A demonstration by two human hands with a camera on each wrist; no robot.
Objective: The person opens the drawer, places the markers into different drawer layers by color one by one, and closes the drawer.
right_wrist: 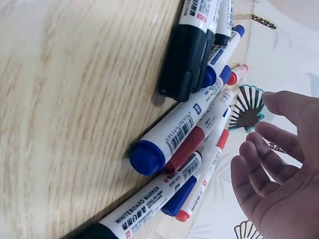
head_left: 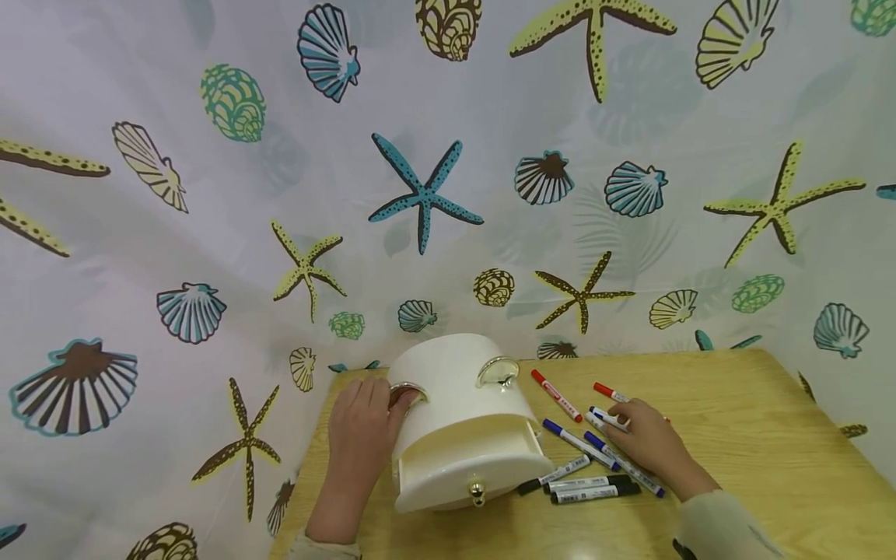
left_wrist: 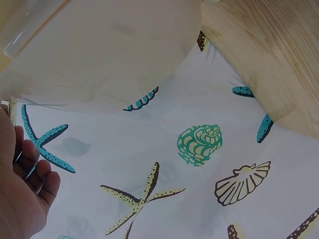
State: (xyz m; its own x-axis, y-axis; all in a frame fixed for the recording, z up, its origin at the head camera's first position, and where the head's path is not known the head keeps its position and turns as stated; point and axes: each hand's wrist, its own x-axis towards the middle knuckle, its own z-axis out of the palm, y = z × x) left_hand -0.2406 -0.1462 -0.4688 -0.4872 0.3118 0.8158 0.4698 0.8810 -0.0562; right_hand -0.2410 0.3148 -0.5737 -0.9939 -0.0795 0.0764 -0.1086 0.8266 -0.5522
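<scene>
A white rounded storage box stands on the table with its lower drawer pulled out, a gold knob on the drawer's front. My left hand grips the gold-trimmed handle on the box's left side, thumb over it. In the left wrist view the fingers of my left hand curl beside the pale box. My right hand hovers over whiteboard markers, fingertips right by a blue-capped marker. The right wrist view shows my right hand with loosely bent fingers and an empty palm.
Red-capped markers lie at the back of the group. Blue-capped markers are in the middle, and black-capped ones sit toward the front. The wooden table extends right, and a sea-patterned cloth hangs behind it.
</scene>
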